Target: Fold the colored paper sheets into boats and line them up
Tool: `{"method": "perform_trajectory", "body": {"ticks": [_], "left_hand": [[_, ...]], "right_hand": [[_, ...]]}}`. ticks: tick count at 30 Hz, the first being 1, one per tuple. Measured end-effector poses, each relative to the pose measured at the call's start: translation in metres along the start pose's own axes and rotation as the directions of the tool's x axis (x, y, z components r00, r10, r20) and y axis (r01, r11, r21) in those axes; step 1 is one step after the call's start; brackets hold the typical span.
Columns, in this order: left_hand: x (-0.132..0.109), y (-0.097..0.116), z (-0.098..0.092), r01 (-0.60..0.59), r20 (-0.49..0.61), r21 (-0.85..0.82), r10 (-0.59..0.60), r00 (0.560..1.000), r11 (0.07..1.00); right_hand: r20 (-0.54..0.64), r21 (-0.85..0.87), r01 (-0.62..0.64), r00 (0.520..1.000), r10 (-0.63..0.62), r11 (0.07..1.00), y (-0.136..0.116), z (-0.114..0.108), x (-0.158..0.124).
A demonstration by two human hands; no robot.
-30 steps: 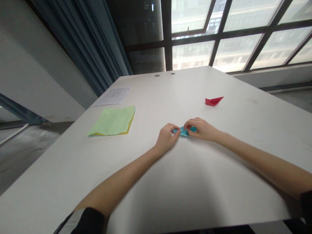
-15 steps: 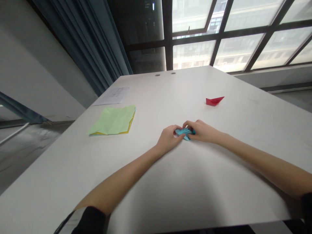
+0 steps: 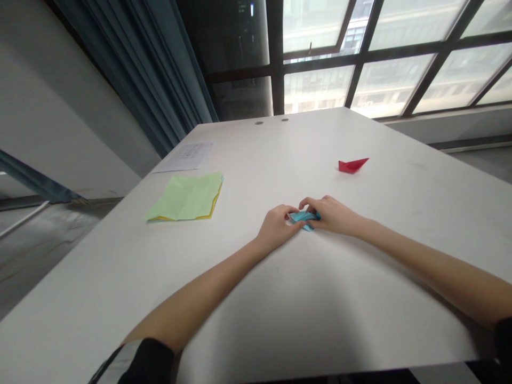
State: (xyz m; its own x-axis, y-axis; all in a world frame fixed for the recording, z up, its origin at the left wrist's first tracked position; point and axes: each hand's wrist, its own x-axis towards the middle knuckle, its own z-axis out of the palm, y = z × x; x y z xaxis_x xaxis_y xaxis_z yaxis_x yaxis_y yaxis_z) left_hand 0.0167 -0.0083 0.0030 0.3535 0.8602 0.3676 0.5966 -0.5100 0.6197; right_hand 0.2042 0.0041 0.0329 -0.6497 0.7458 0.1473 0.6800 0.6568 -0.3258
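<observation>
A small folded piece of blue paper lies on the white table between my two hands. My left hand pinches its left end with curled fingers. My right hand grips its right end, fingers bent over the top. Most of the blue paper is hidden under my fingertips. A finished red paper boat rests farther back and to the right, apart from both hands.
A stack of coloured sheets with a light green one on top lies at the left. Behind it sits a printed white sheet near the table's edge. Dark curtains and large windows stand beyond the far edge.
My hands have drawn closer together over the blue paper, which now shows less and looks more folded up. The red boat and the sheets have not moved.
</observation>
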Motion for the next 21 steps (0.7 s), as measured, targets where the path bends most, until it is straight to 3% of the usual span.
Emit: {"method": "perform_trajectory", "body": {"ticks": [21], "left_hand": [[0.0005, 0.0017, -0.0022, 0.009, 0.022, 0.024, -0.01, 1.0, 1.0]], "right_hand": [[0.083, -0.157, -0.034, 0.995, 0.047, 0.987, -0.006, -0.0081, 0.0017]]}}
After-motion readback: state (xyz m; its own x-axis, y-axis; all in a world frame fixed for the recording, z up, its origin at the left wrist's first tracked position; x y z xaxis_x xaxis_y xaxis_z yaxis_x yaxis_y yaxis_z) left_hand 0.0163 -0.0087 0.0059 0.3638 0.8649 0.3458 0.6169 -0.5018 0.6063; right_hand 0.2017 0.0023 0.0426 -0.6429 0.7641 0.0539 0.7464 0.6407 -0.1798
